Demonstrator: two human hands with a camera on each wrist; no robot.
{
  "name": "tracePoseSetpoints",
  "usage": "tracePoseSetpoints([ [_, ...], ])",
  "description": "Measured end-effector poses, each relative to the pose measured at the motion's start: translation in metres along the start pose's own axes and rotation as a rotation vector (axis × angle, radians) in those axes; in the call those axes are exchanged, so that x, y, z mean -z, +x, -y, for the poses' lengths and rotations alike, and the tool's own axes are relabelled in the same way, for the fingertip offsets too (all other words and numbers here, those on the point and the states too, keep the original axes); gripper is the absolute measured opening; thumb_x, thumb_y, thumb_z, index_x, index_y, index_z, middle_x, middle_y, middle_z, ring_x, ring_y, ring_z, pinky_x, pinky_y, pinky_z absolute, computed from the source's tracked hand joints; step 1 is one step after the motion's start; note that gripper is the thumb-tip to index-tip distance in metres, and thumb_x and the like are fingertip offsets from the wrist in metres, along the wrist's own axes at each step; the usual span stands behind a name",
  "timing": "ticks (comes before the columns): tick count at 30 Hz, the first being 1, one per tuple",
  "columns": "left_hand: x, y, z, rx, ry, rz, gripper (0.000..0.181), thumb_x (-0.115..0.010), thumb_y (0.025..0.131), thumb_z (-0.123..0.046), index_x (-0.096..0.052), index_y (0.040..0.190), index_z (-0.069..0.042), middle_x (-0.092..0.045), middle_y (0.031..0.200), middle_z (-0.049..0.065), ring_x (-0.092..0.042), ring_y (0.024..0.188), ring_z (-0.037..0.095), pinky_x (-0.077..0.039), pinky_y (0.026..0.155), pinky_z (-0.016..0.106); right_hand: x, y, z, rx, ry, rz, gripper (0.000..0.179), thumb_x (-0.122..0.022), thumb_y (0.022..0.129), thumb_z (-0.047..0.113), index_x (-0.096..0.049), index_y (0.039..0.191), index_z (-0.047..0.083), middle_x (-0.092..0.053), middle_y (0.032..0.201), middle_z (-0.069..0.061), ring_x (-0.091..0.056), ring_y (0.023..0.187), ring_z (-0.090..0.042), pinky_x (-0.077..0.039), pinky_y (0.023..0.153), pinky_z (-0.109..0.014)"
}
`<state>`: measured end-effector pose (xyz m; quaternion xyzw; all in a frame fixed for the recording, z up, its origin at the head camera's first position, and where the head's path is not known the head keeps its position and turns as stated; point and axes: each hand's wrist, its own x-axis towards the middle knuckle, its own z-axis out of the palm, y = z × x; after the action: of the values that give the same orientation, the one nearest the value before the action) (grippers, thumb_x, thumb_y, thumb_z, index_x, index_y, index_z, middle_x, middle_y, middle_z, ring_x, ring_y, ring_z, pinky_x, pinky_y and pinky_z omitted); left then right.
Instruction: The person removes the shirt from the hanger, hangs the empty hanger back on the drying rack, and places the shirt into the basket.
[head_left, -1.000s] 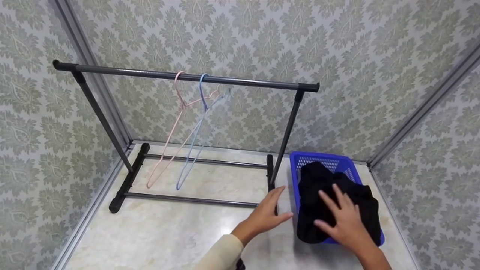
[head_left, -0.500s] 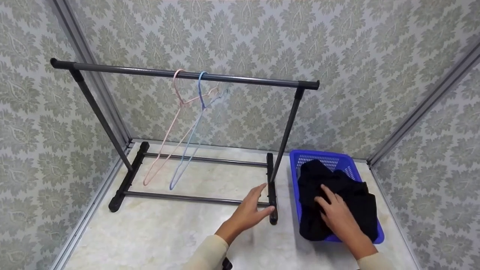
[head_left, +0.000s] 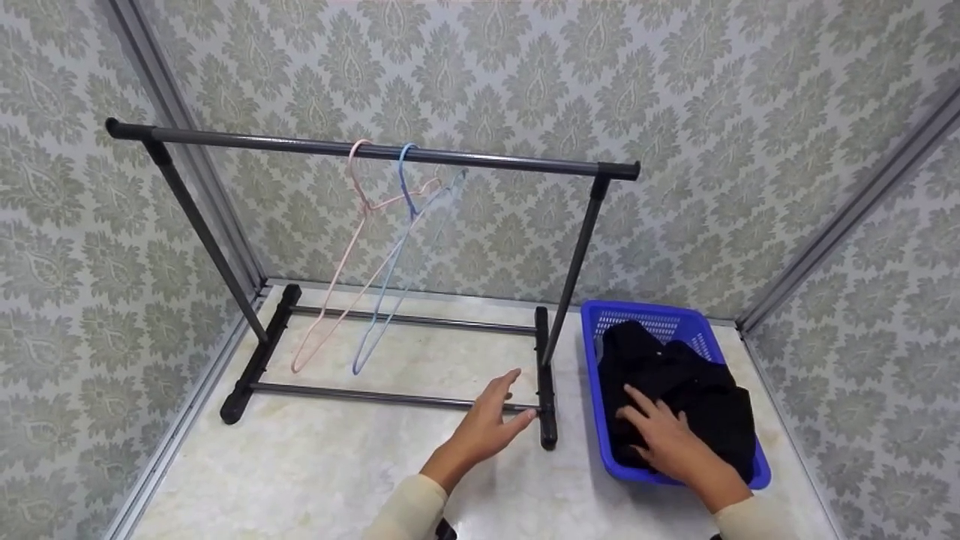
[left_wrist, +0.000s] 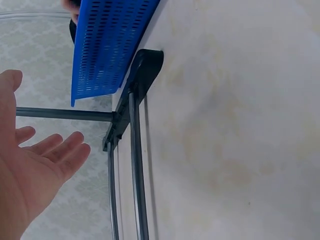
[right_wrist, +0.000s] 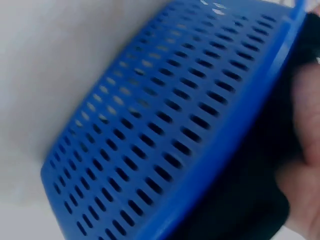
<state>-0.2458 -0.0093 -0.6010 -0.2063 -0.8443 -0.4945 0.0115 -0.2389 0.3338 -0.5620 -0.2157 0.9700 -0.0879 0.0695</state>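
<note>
In the head view my right hand rests on a heap of black clothing, fingers spread and a little bent. The heap lies in a blue plastic basket with slotted walls. The right wrist view, blurred, shows that hand at the black cloth just inside the rim of the basket. My left hand hovers by the right foot of the clothes rack, holding nothing. In the left wrist view the left hand has its palm turned up and its fingers loosely extended.
A pink hanger and a blue hanger hang side by side on the rack's top bar. Two lower bars join its black feet near the floor. Patterned walls enclose the corner behind the rack and basket.
My right hand has shifted slightly left over the clothing, and the cloth's near edge has sunk inside the basket rim. My left hand has moved left, away from the basket.
</note>
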Motion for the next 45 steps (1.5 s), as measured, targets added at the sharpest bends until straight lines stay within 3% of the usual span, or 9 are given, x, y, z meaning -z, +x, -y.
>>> tracePoseSetpoints([
  [3, 0.001, -0.001, 0.003, 0.016, -0.008, 0.001, 0.073, -0.062, 0.102, -0.044, -0.035, 0.16, -0.008, -0.046, 0.156, 0.016, -0.061, 0.128, 0.036, -0.051, 0.105, 0.05, -0.006, 0.003, -0.001, 0.005, -0.09, -0.072, 0.066, -0.085, 0.086, 0.018, -0.055, 0.145, 0.024, -0.024, 0.169, -0.017, -0.049, 0.129, -0.061, -0.04, 0.089, -0.085],
  [9, 0.004, -0.003, 0.007, 0.045, -0.012, -0.009, 0.073, -0.062, 0.102, -0.043, -0.035, 0.16, -0.008, -0.046, 0.156, 0.017, -0.061, 0.128, 0.036, -0.054, 0.1, 0.05, -0.01, 0.01, -0.005, 0.0, -0.261, -0.236, 0.097, -0.087, 0.082, 0.045, -0.037, 0.161, 0.023, -0.019, 0.169, -0.023, -0.057, 0.122, -0.055, -0.044, 0.09, -0.081],
  [18, 0.005, -0.005, 0.013, 0.078, -0.036, -0.017, 0.073, -0.062, 0.102, -0.044, -0.035, 0.159, -0.006, -0.049, 0.153, 0.019, -0.061, 0.128, 0.037, -0.051, 0.104, 0.053, -0.009, 0.027, -0.003, -0.079, -0.085, 0.181, 0.083, -0.073, 0.097, 0.028, -0.026, 0.164, 0.015, -0.011, 0.172, -0.021, -0.038, 0.138, -0.064, -0.027, 0.103, -0.086],
  [27, 0.005, -0.004, 0.015, 0.082, -0.028, -0.024, 0.071, -0.062, 0.102, -0.043, -0.036, 0.158, -0.008, -0.055, 0.146, 0.019, -0.062, 0.123, 0.034, -0.054, 0.096, 0.049, -0.015, 0.028, -0.006, -0.077, -0.072, 0.286, 0.084, -0.069, 0.099, 0.024, -0.018, 0.166, 0.015, -0.002, 0.173, -0.02, -0.033, 0.142, -0.063, -0.02, 0.106, -0.085],
  [33, 0.009, -0.003, 0.018, 0.106, -0.049, -0.022, 0.069, -0.062, 0.102, -0.038, -0.036, 0.158, -0.008, -0.056, 0.145, 0.019, -0.062, 0.124, 0.037, -0.054, 0.096, 0.051, -0.009, 0.011, -0.008, -0.049, 0.069, 0.094, 0.082, -0.072, 0.096, 0.029, -0.029, 0.164, 0.018, -0.009, 0.173, -0.017, -0.028, 0.14, -0.069, -0.013, 0.106, -0.088],
  [37, 0.012, -0.003, 0.02, 0.114, -0.069, -0.025, 0.067, -0.063, 0.103, -0.034, -0.036, 0.158, -0.008, -0.057, 0.144, 0.019, -0.062, 0.123, 0.039, -0.054, 0.094, 0.052, 0.001, -0.008, -0.002, 0.001, 0.146, -0.031, 0.073, -0.069, 0.098, 0.039, -0.037, 0.161, 0.02, -0.02, 0.171, -0.016, -0.03, 0.143, -0.064, -0.019, 0.106, -0.087],
  [39, 0.014, -0.005, 0.021, 0.114, -0.066, -0.029, 0.066, -0.063, 0.103, -0.033, -0.036, 0.158, -0.008, -0.057, 0.143, 0.018, -0.062, 0.123, 0.039, -0.055, 0.094, 0.051, 0.006, -0.018, 0.0, 0.051, 0.148, -0.174, 0.066, -0.071, 0.098, 0.036, -0.047, 0.156, 0.018, -0.033, 0.167, -0.016, -0.04, 0.141, -0.057, -0.029, 0.106, -0.081],
  [42, 0.019, -0.011, 0.023, 0.104, -0.038, -0.047, 0.067, -0.062, 0.103, -0.036, -0.036, 0.158, -0.008, -0.057, 0.144, 0.018, -0.062, 0.123, 0.039, -0.055, 0.094, 0.05, 0.012, -0.029, -0.004, 0.074, 0.085, -0.517, 0.054, -0.075, 0.093, 0.024, -0.06, 0.144, 0.01, -0.051, 0.153, -0.02, -0.054, 0.13, -0.05, -0.042, 0.102, -0.071],
  [45, 0.026, -0.019, 0.026, 0.08, 0.012, -0.075, 0.068, -0.06, 0.104, -0.039, -0.035, 0.159, -0.008, -0.055, 0.146, 0.018, -0.06, 0.127, 0.039, -0.054, 0.097, 0.051, 0.014, -0.039, -0.016, -0.104, 0.081, -0.765, 0.058, -0.073, 0.091, 0.018, -0.056, 0.144, 0.002, -0.047, 0.151, -0.029, -0.048, 0.128, -0.056, -0.038, 0.102, -0.07],
])
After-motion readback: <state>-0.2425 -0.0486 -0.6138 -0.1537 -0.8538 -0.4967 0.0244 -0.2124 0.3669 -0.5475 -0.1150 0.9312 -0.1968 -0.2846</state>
